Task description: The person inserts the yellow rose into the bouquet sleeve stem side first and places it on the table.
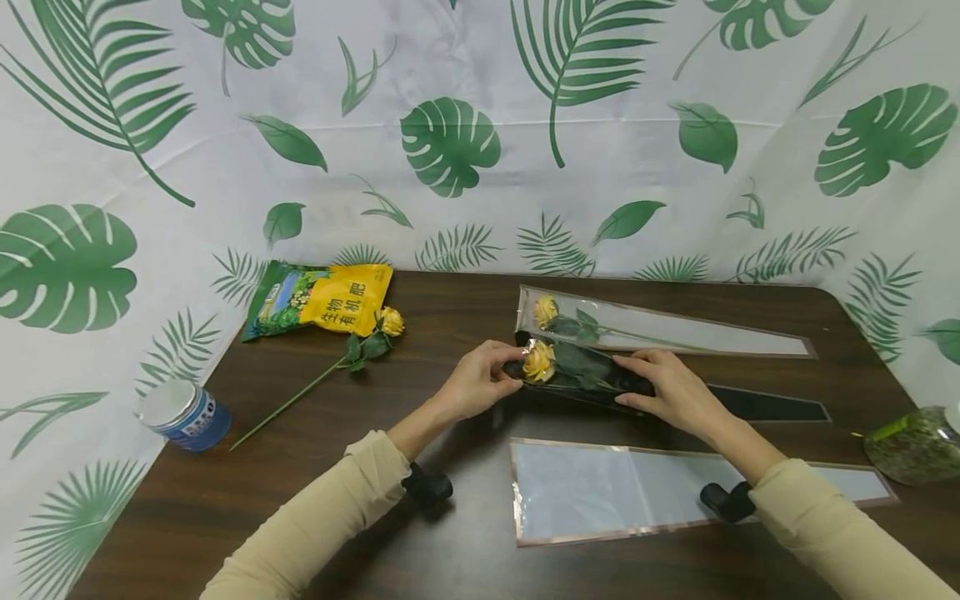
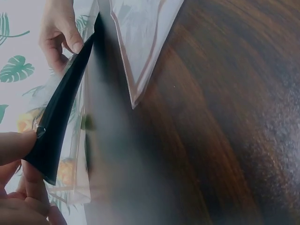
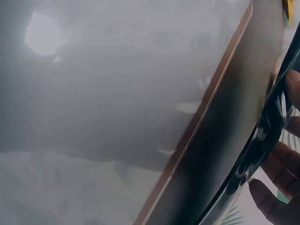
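A yellow rose (image 1: pixel 538 362) lies inside a black flower sleeve with a clear front (image 1: pixel 738 403). My left hand (image 1: pixel 478 382) pinches the sleeve's wide mouth beside the bloom; the left wrist view shows thumb and fingers on either side of the black edge (image 2: pixel 65 108). Farther along, my right hand (image 1: pixel 671 390) grips the sleeve's sides, thumb near, fingers over the far edge. The narrow end points right. Behind it, a white-backed sleeve (image 1: pixel 720 335) holds another yellow rose (image 1: pixel 546 311). In front lies a flat white sleeve (image 1: pixel 592 492) with a copper-coloured border, partly under my right forearm.
On the left, a loose yellow rose (image 1: pixel 392 322) with a long stem lies by a yellow and green bag (image 1: pixel 352 296). A blue tin (image 1: pixel 197 421) stands at the table's left edge, a jar of greenish contents (image 1: pixel 911 450) at the right. Leaf-printed cloth (image 1: pixel 487 217) hangs behind.
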`<state>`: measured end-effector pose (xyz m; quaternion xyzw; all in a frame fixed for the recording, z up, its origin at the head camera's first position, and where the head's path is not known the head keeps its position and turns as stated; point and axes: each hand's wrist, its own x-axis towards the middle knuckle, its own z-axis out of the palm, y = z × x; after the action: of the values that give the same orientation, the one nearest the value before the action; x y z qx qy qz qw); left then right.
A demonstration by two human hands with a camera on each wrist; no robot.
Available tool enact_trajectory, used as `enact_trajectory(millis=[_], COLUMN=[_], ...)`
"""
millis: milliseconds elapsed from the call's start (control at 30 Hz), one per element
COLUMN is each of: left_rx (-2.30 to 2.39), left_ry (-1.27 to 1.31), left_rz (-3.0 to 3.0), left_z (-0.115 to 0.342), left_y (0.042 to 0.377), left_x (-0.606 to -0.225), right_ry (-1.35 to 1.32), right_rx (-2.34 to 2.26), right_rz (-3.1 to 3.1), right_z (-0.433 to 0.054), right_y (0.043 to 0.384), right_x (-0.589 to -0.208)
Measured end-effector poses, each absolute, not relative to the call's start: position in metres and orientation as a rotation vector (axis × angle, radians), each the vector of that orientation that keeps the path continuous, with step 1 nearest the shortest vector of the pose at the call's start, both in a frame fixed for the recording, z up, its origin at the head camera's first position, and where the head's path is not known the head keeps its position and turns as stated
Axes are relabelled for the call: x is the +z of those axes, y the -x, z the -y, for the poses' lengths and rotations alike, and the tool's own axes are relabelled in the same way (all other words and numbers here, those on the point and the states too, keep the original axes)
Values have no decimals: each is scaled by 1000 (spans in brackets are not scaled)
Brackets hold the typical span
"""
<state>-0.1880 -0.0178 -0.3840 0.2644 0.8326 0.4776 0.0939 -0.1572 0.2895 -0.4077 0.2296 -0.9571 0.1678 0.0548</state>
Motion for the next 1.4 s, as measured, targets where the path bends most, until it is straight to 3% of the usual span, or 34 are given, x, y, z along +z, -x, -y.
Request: enact_trajectory(millis=[467,833,1400], left_rx=[1334,1388,1352], left_ry=[-745,-436,-230], left_rz=[-2285,-2568,-2560], left_z=[19,18,26], left_y=[191,188,188], left_x=[-394,-403,-409], right_ry=[-680,-647,-644], right_rx=[430,394,182], right_rz=[2911,2985,2971], right_z=[-282,-283,-285], right_y=[158,157,154], right_x=[-411,-414,-416])
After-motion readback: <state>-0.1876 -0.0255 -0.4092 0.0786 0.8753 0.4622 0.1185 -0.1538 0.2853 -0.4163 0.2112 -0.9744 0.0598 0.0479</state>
